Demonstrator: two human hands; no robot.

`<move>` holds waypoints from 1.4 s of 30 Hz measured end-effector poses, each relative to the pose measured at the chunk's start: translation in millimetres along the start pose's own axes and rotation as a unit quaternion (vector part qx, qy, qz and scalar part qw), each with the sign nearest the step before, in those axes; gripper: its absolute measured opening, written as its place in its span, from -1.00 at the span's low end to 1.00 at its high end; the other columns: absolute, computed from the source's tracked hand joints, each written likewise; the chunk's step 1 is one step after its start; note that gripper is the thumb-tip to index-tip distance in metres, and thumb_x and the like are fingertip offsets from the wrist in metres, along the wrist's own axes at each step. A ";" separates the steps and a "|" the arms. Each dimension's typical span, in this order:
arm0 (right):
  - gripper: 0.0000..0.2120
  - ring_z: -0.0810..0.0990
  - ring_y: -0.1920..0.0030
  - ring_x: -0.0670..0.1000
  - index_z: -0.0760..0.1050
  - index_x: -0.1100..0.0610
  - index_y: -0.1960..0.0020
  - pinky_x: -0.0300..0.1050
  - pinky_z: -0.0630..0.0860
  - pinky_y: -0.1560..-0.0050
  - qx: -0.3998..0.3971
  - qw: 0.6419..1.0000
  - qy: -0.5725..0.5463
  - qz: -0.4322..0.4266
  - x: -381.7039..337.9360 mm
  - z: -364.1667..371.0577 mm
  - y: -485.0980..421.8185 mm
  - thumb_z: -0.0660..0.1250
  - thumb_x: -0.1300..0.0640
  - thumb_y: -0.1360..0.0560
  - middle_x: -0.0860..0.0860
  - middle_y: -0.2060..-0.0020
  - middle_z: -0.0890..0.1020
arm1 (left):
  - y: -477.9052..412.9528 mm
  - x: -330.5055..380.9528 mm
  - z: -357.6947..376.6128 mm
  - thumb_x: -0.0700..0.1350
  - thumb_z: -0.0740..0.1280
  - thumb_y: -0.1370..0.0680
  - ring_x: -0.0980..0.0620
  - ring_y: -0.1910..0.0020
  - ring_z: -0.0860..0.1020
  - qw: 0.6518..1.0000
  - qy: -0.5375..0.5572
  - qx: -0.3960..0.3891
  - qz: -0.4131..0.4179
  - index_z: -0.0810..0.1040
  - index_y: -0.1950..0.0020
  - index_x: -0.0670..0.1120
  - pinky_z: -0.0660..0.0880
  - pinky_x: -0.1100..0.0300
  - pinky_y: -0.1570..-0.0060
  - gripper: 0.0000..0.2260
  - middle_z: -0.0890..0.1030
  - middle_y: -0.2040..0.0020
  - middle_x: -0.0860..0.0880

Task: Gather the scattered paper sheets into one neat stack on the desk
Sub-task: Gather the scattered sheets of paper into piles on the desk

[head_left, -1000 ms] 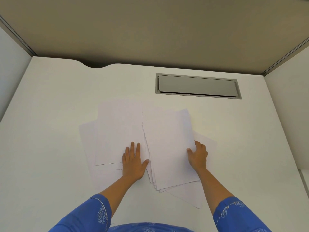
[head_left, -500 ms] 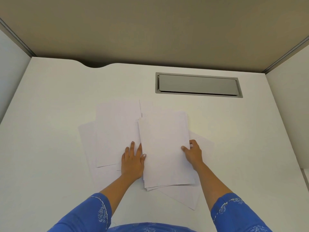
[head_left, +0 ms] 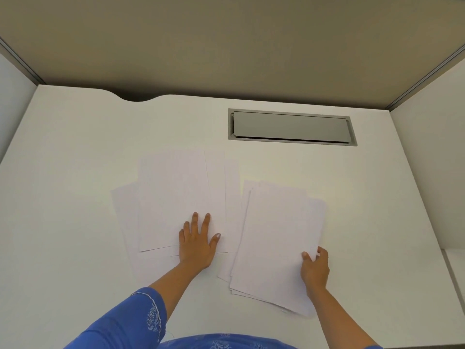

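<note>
White paper sheets lie on the white desk [head_left: 75, 147] in two groups. A loose, fanned spread of sheets [head_left: 173, 197] sits left of centre, and my left hand [head_left: 197, 244] rests flat on its near edge with the fingers apart. To the right is a rough pile of several sheets [head_left: 276, 238], its edges uneven and tilted slightly clockwise. My right hand [head_left: 315, 268] pinches that pile at its right edge near the lower corner, thumb on top. A narrow strip of another sheet [head_left: 232, 192] shows between the two groups.
A grey cable hatch [head_left: 292, 127] is set into the desk at the back right. Partition walls close in the desk on the left, back and right. A curved notch [head_left: 136, 98] cuts the back edge.
My right hand has pulled the pile of sheets to the right and toward me, off the left spread. My left hand has stayed pressed on the left sheets.
</note>
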State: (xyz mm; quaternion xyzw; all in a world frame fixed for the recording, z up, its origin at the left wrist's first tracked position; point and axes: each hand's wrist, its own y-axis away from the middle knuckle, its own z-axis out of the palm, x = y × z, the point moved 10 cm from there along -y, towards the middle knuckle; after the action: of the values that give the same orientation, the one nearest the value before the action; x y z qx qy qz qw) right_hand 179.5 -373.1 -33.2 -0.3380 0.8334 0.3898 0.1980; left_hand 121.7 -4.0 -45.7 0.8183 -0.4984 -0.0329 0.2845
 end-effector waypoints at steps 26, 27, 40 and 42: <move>-0.68 0.58 -0.10 0.14 0.50 0.18 -0.26 0.09 0.50 -0.22 -0.116 0.990 -0.070 0.049 17.2 35.0 14.8 0.35 0.13 -0.53 0.11 -0.18 0.61 | 11.6 65.8 28.8 0.10 -0.08 -0.65 -0.02 -0.56 -0.10 0.969 -0.080 -0.039 0.232 -0.21 -0.56 -0.09 -0.08 0.15 -0.49 -0.43 -0.18 -0.58 0.00; -0.65 0.55 -0.15 0.15 0.45 0.18 -0.32 0.07 0.47 -0.25 -0.109 0.992 -0.055 0.030 12.9 32.3 14.5 0.32 0.13 -0.56 0.11 -0.22 0.58 | 11.5 66.6 28.8 0.12 -0.11 -0.63 -0.02 -0.56 -0.10 0.969 -0.080 -0.040 0.232 -0.21 -0.56 -0.09 -0.08 0.15 -0.49 -0.42 -0.18 -0.58 0.00; -0.54 0.43 -0.36 0.18 0.32 0.14 -0.46 0.07 0.30 -0.42 0.128 0.985 -0.110 -0.024 -38.4 -77.5 -38.8 0.26 0.09 -0.58 0.14 -0.40 0.44 | 15.6 68.7 39.5 0.24 -0.18 -0.56 0.00 -0.56 -0.16 0.962 -0.079 -0.055 0.256 -0.27 -0.55 -0.07 -0.14 0.15 -0.49 -0.34 -0.25 -0.57 0.03; -0.58 0.50 -0.27 0.10 0.38 0.15 -0.41 0.02 0.37 -0.37 0.131 0.978 -0.156 -0.043 -46.1 -89.1 -46.6 0.26 0.13 -0.57 0.15 -0.35 0.50 | 14.8 67.6 42.3 0.28 -0.29 -0.46 0.00 -0.56 -0.17 0.961 -0.074 -0.057 0.262 -0.27 -0.55 -0.07 -0.16 0.15 -0.48 -0.26 -0.25 -0.57 0.03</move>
State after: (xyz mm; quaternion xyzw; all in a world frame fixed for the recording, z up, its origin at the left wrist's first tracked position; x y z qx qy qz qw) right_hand 239.0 -445.9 25.2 -0.2802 0.8207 0.3164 0.3845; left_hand 129.5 -83.8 -58.1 0.6373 -0.7119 -0.0458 0.2914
